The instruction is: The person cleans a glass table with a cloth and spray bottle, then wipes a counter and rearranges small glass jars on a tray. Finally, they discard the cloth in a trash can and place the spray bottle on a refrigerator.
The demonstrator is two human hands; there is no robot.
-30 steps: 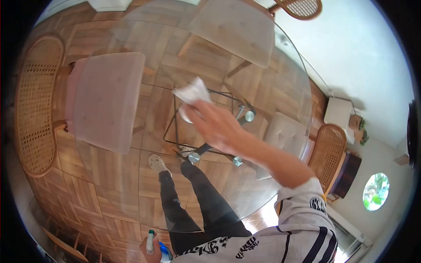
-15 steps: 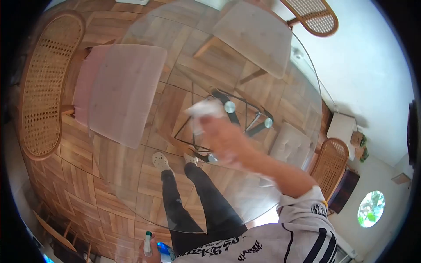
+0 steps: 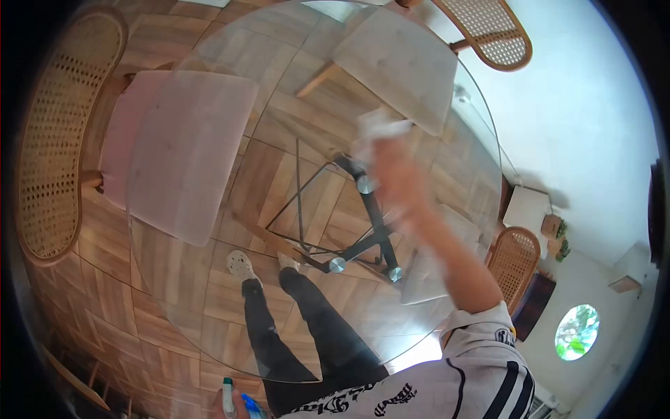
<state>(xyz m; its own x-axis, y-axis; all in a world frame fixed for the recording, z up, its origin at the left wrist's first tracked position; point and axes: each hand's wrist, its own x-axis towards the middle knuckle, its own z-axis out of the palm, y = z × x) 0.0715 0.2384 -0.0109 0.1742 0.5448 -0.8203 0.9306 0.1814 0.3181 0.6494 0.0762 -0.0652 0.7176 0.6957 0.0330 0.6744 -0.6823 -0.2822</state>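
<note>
My right hand (image 3: pixel 396 174), smeared by motion, stretches over the round glass tabletop (image 3: pixel 199 307) with a white cloth (image 3: pixel 373 131) bunched at its fingers. The cloth overlaps the glass near the far chair's pale seat. Down at the bottom edge, my left hand (image 3: pixel 239 405) is wrapped around a spray bottle (image 3: pixel 228 392) with a white and green top. Blue shows beside the fingers, and most of the bottle is cut off by the frame. Black metal table legs (image 3: pixel 377 222) with round silver discs show through the glass.
Chairs with woven cane backs surround the table: one at left with a pinkish seat (image 3: pixel 188 150), one at the far side (image 3: pixel 398 66), another at right (image 3: pixel 515 265). My legs and light clogs (image 3: pixel 241 265) show through the glass. A potted plant (image 3: pixel 564 246) stands by the right wall.
My right hand has swept the cloth away from me and to the right across the glass. The left hand stays low with the bottle; the view has shifted slightly.
</note>
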